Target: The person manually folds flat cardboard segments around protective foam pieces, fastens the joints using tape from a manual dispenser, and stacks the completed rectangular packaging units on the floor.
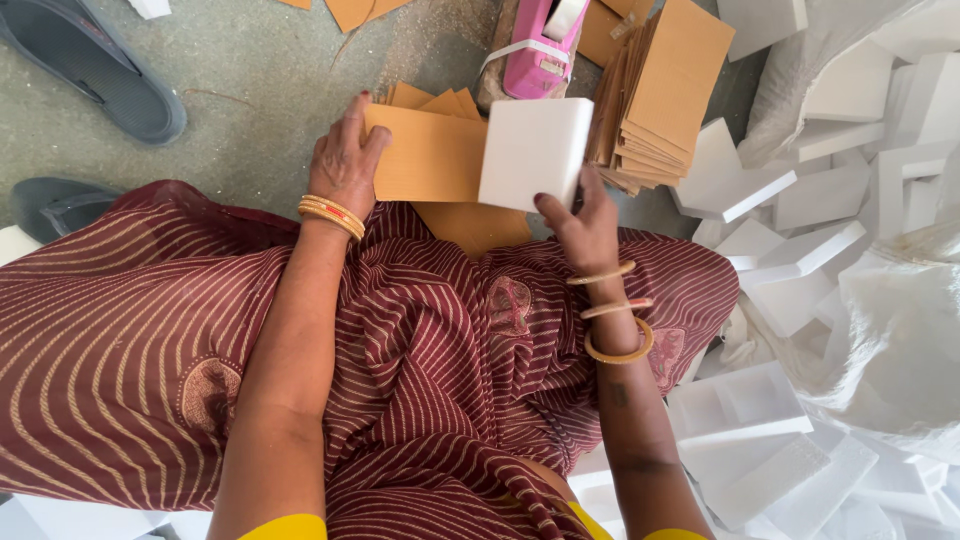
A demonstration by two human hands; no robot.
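Left hand (345,160) pins the top cardboard sheet (425,155) flat, fingers closed on its edge. Right hand (585,225) grips a white foam block (535,150) held over that sheet — looks like the wrapping step. Next move needs block squared on the sheet — tape dispenser (540,45) just beyond.

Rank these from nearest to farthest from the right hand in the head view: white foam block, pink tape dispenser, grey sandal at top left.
1. White foam block: held in the right hand.
2. Pink tape dispenser: on the floor above the block, top centre.
3. Grey sandal: far top left, beyond the left hand.
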